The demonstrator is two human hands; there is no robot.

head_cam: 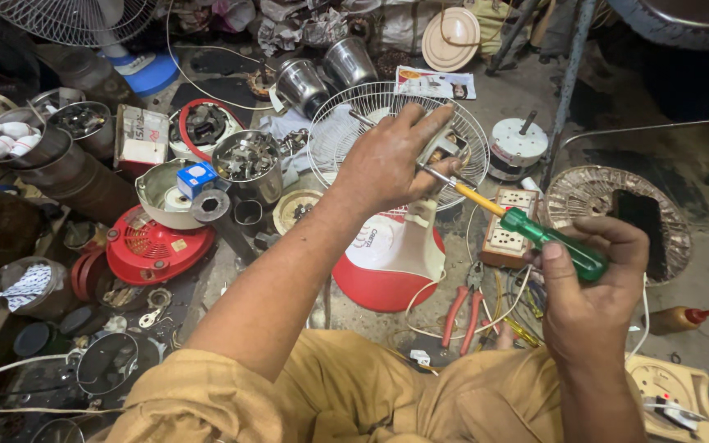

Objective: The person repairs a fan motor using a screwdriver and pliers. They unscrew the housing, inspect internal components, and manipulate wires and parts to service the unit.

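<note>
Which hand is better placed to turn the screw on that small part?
Right. The right hand grips the green-handled screwdriver, its tip at the small metal part that the left hand holds.

A: How is the left hand (383, 164) posed?
B: Raised on an outstretched bare forearm, back toward the camera, fingers (420, 123) curled forward in a closed grasp.
A: And the right hand (588, 283)?
B: Lower and nearer the body, fist closed, thumb (553, 267) uppermost, wrist bent inward toward the left hand.
</note>
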